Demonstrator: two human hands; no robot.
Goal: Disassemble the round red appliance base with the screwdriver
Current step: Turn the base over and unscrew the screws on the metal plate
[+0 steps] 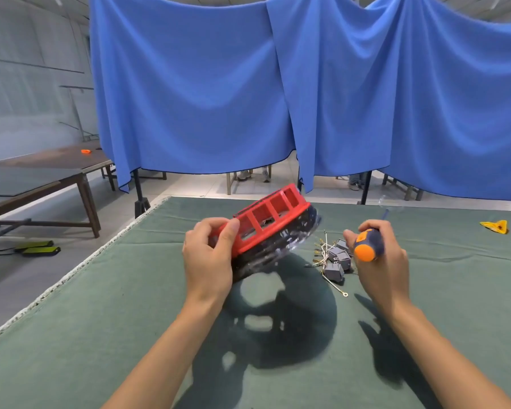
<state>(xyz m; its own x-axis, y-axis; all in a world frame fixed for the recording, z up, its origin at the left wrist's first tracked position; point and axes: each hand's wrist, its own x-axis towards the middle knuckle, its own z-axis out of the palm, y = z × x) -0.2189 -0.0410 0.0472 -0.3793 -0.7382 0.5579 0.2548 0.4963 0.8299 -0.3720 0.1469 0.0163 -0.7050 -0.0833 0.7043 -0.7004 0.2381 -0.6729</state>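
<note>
We note the left hand (208, 255) gripping the red base (267, 221) tilted, seemingly for access; right hand (379, 258) grips the screwdriver (368, 246).

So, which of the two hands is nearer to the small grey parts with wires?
Right. The right hand, gripping the screwdriver, is just beside the grey parts; the left hand holds the red base farther away.

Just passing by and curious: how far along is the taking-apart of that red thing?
Partly done, it seems. Small grey parts with wires already lie on the mat, probably taken out. Now the left hand holds the red base tilted off the mat, and the right hand grips the screwdriver, not on a screw. The base itself looks whole, so more remains.
</note>
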